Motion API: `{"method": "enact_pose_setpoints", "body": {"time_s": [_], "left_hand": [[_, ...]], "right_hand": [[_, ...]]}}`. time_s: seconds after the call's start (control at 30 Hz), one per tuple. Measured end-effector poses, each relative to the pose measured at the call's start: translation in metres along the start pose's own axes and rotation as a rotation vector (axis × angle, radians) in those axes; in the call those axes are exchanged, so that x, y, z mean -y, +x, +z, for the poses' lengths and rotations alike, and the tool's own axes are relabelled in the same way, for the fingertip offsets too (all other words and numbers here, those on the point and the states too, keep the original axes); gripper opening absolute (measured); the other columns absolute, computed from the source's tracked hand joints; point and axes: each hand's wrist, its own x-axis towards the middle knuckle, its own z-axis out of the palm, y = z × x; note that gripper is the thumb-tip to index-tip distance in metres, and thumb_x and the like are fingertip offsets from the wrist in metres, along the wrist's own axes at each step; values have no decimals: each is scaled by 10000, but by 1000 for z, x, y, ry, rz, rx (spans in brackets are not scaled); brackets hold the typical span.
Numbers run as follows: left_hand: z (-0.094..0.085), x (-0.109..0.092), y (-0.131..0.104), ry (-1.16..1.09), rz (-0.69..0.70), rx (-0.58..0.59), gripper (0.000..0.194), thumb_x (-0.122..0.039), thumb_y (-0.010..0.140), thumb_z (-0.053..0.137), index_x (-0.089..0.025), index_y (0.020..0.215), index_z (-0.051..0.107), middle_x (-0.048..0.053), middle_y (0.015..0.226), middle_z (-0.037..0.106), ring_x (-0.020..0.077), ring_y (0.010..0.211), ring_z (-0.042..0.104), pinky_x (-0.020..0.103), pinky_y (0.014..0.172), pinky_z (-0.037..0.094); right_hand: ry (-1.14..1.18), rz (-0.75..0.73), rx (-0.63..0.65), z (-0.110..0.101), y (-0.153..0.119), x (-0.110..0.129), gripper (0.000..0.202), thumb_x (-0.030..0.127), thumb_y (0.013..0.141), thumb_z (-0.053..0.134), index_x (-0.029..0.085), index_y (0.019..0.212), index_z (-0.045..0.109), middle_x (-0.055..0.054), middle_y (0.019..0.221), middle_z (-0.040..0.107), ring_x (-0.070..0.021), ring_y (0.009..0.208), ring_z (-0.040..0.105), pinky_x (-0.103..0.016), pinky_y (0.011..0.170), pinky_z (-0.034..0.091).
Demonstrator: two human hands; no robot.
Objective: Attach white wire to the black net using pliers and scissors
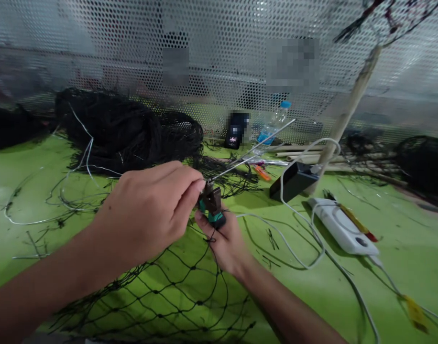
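Note:
My left hand (154,200) is closed in a pinch on thin metal wire (253,150), with thumb and forefinger right at the plier jaws. From there, two straight strands of the wire slant up to the right. Held below it in my right hand (228,243) are pliers (213,203) with dark jaws and green-and-black handles; most of the handles are hidden by the palm. Black knotted netting (165,296) hangs beneath both hands, and a cord of it reaches the right hand near the pliers.
A green table (269,296) carries black fibre bundles (133,129) and loose wire at left. On the right lie a black box (294,181), a white power bank (343,227) and its cable. A wooden pole (351,110), a phone (236,130) and a bottle (276,124) stand near the perforated panel (219,28).

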Motion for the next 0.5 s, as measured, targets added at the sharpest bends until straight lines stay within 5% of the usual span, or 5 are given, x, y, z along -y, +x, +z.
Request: {"method": "enact_pose_setpoints", "body": {"time_s": [0.23,0.5], "left_hand": [[0,-5,-3,-55,-73,59,173,-196,1032,544,-179,918,673,-15,771,701,150,640,642,327,581,398],[4,-9,-5,23,-21,57,254,-200,1058,486,-173,871,655,20,737,677,172,601,615,337,540,366]], "right_hand": [[14,-53,-37,2,-3,-3,253,416,994,650,196,1117,671,-58,1069,693,-236,962,603,-377,916,505],[47,-64,-59,6,-6,-4,228,388,977,671,216,1126,669,-51,989,682,-243,949,607,-384,891,533]]}}
